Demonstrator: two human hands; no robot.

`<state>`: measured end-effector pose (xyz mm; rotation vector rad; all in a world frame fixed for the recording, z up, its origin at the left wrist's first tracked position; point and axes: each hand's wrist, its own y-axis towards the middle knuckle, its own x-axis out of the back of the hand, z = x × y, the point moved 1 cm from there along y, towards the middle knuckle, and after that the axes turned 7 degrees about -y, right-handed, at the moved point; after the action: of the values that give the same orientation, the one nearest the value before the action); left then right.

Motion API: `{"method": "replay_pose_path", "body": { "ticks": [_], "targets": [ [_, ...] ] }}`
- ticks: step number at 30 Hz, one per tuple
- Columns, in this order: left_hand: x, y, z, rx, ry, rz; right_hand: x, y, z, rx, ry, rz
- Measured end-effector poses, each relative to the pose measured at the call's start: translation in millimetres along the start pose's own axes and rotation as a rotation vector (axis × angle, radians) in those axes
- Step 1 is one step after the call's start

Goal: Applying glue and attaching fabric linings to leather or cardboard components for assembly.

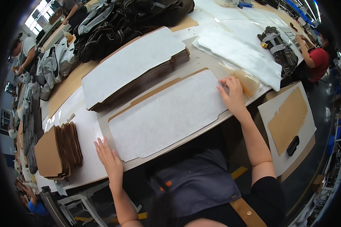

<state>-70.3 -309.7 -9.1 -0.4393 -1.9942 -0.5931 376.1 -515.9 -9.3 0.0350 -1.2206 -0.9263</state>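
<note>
A long white-faced panel with notched corners (166, 113) lies flat at the table's near edge, with a strip of brown board (155, 91) showing along its far side. My left hand (110, 160) is at the panel's left end, fingers stretched and apart, holding nothing. At the other end, my right hand (234, 95) has its thumb and fingers spread beside the panel's right edge; whether it touches the edge I cannot tell. Just beyond the panel stands a stack of similar white-topped brown boards (134, 64).
Smaller brown boards (51, 157) are stacked at the left. Dark bags (129, 26) pile up at the back. White sheets (240, 56) and a roll of clear tape (246, 83) lie to the right, above a box (288, 128) bearing a black object. Several people work around.
</note>
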Motion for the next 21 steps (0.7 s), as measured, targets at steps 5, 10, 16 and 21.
{"method": "replay_pose_path", "body": {
  "ticks": [5, 10, 16, 21],
  "targets": [
    [4, 4, -1, 0.006, -0.078, -0.039, -1, 15, 4, -0.224, 0.22, 0.076],
    [2, 9, -1, -0.006, -0.141, -0.067, 0, 25, 5, -0.305, 0.251, 0.155],
    [2, 19, -4, -0.022, -0.196, -0.058, 4, 26, 16, -0.306, 0.14, 0.195],
    [-10, 29, -3, -0.018, -0.254, -0.055, -2, 31, 12, -0.089, 0.031, 0.172]
  ]
}}
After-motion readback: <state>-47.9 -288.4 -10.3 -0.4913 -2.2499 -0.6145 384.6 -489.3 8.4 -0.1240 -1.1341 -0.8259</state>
